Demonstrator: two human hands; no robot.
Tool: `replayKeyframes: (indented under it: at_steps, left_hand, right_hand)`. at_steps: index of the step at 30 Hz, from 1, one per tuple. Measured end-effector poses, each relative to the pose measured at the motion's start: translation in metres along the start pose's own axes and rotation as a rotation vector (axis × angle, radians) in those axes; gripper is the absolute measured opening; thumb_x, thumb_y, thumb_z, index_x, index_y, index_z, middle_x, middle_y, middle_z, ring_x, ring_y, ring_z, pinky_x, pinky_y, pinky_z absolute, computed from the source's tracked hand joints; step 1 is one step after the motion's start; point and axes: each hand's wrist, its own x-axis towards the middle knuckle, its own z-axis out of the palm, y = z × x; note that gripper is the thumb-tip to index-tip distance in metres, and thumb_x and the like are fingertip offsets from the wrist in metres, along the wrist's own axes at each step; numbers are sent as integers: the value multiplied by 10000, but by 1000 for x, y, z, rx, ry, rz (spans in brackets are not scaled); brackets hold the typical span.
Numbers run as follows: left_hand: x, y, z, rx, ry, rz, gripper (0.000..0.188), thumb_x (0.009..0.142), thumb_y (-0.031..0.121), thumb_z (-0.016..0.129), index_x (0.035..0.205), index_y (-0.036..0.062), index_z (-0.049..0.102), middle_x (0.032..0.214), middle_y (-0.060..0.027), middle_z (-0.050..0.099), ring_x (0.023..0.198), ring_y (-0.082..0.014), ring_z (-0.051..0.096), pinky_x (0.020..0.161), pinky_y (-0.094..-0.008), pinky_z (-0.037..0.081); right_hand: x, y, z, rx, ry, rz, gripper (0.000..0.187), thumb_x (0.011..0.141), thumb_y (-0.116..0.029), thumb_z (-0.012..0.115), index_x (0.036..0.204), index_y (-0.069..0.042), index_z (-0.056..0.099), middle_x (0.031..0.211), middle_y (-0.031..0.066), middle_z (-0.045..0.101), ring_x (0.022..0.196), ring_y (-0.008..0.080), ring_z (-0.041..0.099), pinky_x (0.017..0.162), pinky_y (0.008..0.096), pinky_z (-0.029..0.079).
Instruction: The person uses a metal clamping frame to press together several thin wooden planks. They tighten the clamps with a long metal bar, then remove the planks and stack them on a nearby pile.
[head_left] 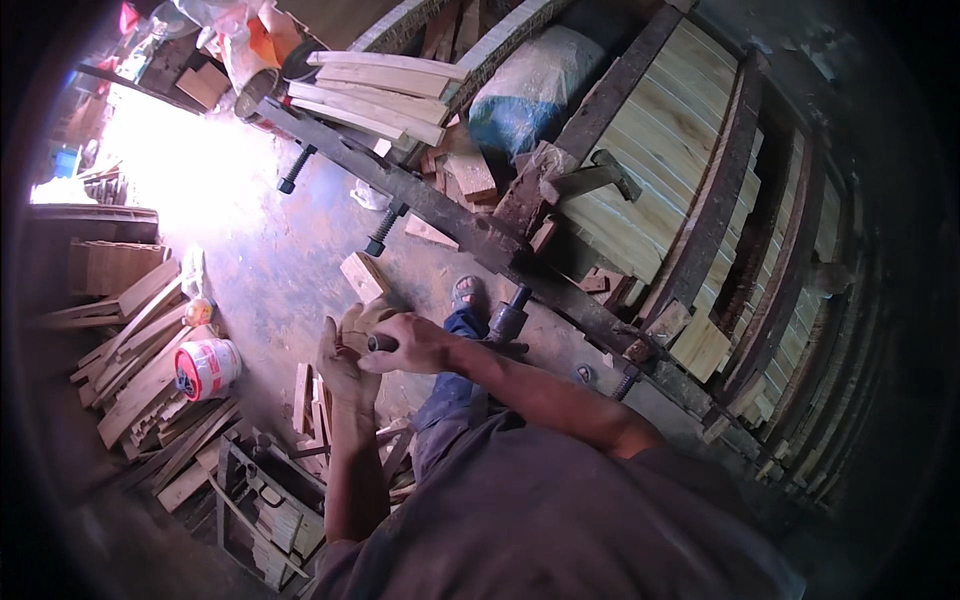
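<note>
My right hand is closed round a thick dark round-ended handle; the rest of that thing is hidden by my hands. Close against it on the left is my left hand, palm turned up and fingers stretched out, with nothing visible in it. Whether its fingertips touch the held thing, I cannot tell. Just beyond my hands is a pale wooden block. A long dark metal beam with threaded screws runs across in front of me, and a heavy round screw head sits close to my right forearm.
Wooden panels stand clamped between dark bars at the right. Pale strips lie stacked beyond the beam, beside a plastic-wrapped bundle. On the left are loose boards, a white-and-red bucket and a metal frame.
</note>
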Motion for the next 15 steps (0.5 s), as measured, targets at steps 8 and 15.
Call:
replayKeyframes:
  at_steps: [8,15]
  left_hand:
    - [18,-10,12,36,-192,-154,666,1027,493,286,1144,-97,573,1155,-297,608,1105,-430,575,1026,-496,427]
    - [14,-24,10,53,-114,-28,633,1004,498,363,1077,-88,592,1109,-261,638,1028,-401,608,958,-495,483]
  right_hand:
    - [31,-10,14,24,180,-10,339,929,-256,564,820,47,671,846,212,667,803,296,660,760,377,498]
    - [25,0,18,-229,290,-116,381,915,-297,528,852,44,684,877,239,679,830,396,672,770,460,519]
